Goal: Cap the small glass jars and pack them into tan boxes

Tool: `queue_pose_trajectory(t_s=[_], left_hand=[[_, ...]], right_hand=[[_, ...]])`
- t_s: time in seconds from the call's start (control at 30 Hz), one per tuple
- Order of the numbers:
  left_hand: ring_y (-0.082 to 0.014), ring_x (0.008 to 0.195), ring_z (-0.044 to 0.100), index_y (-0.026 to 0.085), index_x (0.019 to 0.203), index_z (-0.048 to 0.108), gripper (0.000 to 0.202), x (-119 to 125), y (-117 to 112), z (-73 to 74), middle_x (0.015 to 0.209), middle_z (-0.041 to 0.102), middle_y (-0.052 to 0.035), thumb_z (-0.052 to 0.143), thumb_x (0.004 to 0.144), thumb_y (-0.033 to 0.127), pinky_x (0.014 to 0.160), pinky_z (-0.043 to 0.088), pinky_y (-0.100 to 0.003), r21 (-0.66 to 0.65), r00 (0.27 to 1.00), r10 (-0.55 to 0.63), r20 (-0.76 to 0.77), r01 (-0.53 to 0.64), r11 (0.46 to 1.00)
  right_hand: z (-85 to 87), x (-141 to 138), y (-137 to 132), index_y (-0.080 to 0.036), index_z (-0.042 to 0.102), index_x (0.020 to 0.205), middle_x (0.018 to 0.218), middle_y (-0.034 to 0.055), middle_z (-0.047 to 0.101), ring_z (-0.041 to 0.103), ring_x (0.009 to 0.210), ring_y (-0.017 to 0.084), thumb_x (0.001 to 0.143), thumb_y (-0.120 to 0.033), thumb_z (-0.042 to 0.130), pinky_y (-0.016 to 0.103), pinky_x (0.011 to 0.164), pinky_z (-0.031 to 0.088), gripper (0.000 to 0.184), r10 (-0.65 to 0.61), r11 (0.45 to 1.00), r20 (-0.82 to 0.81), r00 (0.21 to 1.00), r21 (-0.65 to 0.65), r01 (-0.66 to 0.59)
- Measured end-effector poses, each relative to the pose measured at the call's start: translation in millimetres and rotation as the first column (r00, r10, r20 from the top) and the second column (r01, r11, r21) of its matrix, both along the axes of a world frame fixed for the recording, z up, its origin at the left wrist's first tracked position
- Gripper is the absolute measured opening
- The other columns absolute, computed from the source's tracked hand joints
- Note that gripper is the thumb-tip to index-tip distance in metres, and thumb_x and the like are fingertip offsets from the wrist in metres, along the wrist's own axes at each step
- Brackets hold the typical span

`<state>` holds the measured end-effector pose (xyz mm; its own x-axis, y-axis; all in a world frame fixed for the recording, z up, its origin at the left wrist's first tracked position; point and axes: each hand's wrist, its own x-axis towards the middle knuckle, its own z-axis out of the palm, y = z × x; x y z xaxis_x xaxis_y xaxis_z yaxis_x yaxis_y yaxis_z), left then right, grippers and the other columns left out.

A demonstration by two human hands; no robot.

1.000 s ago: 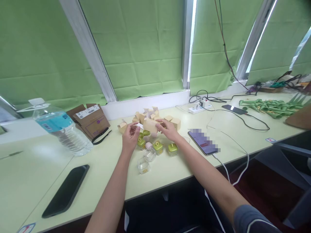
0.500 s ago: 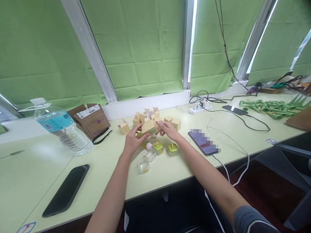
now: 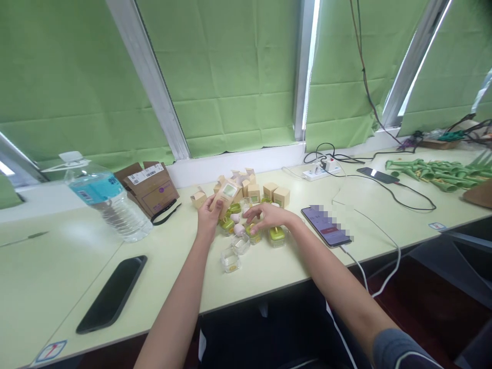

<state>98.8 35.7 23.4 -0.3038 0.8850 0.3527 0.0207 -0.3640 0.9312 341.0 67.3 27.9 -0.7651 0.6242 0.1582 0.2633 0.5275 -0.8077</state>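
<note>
My left hand is closed around a small tan cardboard box, tilted so its windowed side shows. My right hand, fingers apart and curved downward, hovers over a small clear container with a green lid; whether a fingertip touches it I cannot tell. Just to the right sits another green-lidded container. Pale pink round pieces lie between my hands. Nearer me are clear plastic cups without lids. Several small tan boxes stand behind, partly hidden by my hands.
At left are a large water bottle, an opened brown carton and a black phone. To the right lie a lit phone on a white cable, a power strip, another phone and green plastic pieces.
My right hand has let go of the box and moved down to the green-lidded containers. My left hand keeps the box and has turned it more upright. The view has shifted slightly.
</note>
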Motion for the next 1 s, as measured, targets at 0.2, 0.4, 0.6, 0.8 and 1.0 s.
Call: queue_pose_trajectory(t_s=[0.2,0.4,0.6,0.8,1.0], left_hand=[[-0.0230,0.095,0.069,0.013,0.114,0.069,0.082,3.1,-4.0,4.3,0.110,0.073,-0.0118,0.084,0.056,0.069,0.078,0.057,-0.028,-0.001,1.000,-0.004,-0.003,0.004,1.000],[-0.0243,0.101,0.069,0.015,0.119,0.070,0.075,5.0,-8.7,8.4,0.118,0.071,-0.0123,0.087,0.061,0.059,0.083,0.058,-0.031,0.012,1.000,-0.020,-0.018,0.020,1.000],[-0.0240,0.098,0.070,0.018,0.122,0.067,0.072,4.5,-8.9,8.8,0.112,0.070,-0.0104,0.088,0.063,0.053,0.081,0.059,-0.033,0.035,0.998,-0.001,-0.065,0.003,0.999],[-0.0225,0.091,0.070,0.019,0.125,0.063,0.075,2.7,-9.2,9.0,0.101,0.070,-0.0079,0.089,0.062,0.051,0.076,0.059,-0.031,0.043,0.996,0.043,-0.073,-0.039,0.998],[-0.0235,0.093,0.070,0.020,0.125,0.059,0.076,-0.6,-5.3,6.7,0.107,0.069,-0.0097,0.086,0.064,0.057,0.072,0.059,-0.030,0.103,0.995,0.078,-0.060,-0.072,0.992]], right_hand=[[-3.5,4.4,4.4,-0.025,0.076,0.116,0.108,0.0042,0.078,0.069,0.102,0.023,0.058,-0.044,0.092,0.028,0.086,0.049,0.064,0.074,0.995,0.084,0.994,0.061,-0.079],[0.3,4.8,-0.4,-0.027,0.080,0.108,0.100,-0.0010,0.076,0.065,0.088,0.019,0.055,-0.046,0.092,0.023,0.073,0.046,0.057,0.068,0.994,0.129,0.989,0.074,-0.078],[0.3,3.1,-2.1,-0.028,0.081,0.105,0.090,-0.0037,0.075,0.061,0.076,0.016,0.057,-0.045,0.090,0.023,0.063,0.043,0.052,0.018,0.995,0.083,0.996,0.096,-0.026],[2.1,0.2,-4.9,-0.023,0.081,0.103,0.092,-0.0001,0.075,0.062,0.081,0.019,0.064,-0.052,0.085,0.026,0.068,0.045,0.049,-0.117,0.983,-0.015,0.993,0.143,0.117],[-0.1,-2.0,0.5,-0.020,0.078,0.107,0.096,0.0024,0.076,0.061,0.077,0.017,0.077,-0.059,0.074,0.028,0.070,0.046,0.049,-0.317,0.919,-0.129,0.939,0.204,0.338]])
